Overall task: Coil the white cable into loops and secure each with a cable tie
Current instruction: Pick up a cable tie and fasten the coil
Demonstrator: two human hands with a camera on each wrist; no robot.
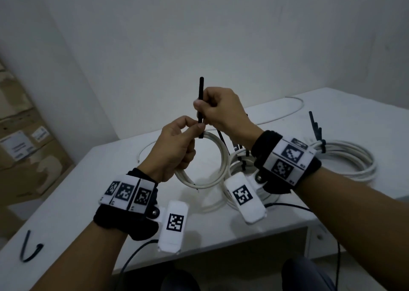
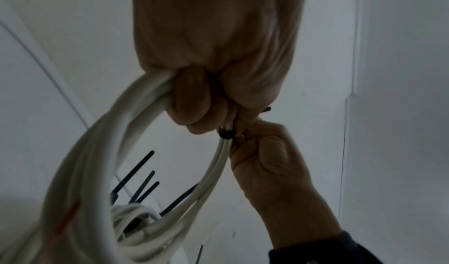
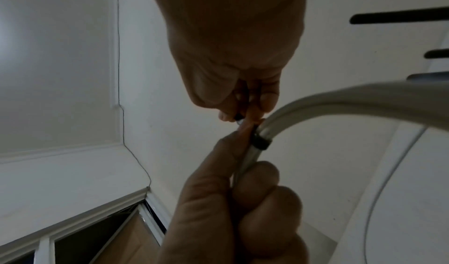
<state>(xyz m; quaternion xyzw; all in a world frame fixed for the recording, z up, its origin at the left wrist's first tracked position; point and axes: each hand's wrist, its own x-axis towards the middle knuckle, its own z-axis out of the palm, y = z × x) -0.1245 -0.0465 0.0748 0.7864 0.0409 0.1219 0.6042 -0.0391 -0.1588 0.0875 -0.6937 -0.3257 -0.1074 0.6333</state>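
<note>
Above the desk point(image 1: 66, 202) middle, lifted for working room: white cable point(image 1: 218, 158) loop clenched in left hand point(image 1: 174, 151) to stay coiled, cable tie point(image 1: 201, 105) tail pinched by right hand point(image 1: 221, 111), probably for tightening.

text: I read none | box labels point(image 1: 18, 148): too blurred for me | wrist bands point(image 1: 126, 192): coded square markers only

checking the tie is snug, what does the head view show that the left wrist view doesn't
Only the head view shows the tie's long black tail sticking up from the right hand, plus a spare tie on the table. Only the left wrist view shows the tie's band cinched around the white strands. Both show the left hand gripping the cable loop.
</note>
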